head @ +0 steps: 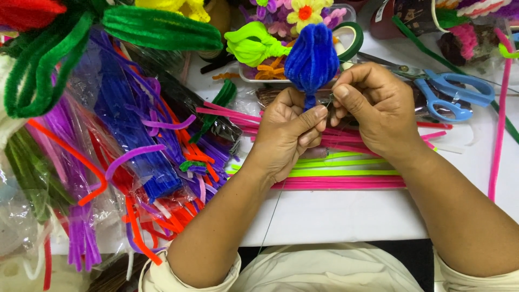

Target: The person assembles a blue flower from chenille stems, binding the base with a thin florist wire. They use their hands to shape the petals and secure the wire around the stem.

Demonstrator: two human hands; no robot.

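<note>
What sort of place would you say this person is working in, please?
Probably a craft worktable for making pipe-cleaner flowers: the hands pinch a blue chenille bud, bagged pipe cleaners are heaped at the left, and blue-handled scissors lie on the white table.

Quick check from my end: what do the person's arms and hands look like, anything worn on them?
Both hands are bare: no gloves, rings, or watch visible on the left hand or the right hand. The forearms are uncovered too. Cream-coloured sleeves are pushed up near the elbows, matching the cream garment at the bottom edge. No markings or bandages show.
</note>
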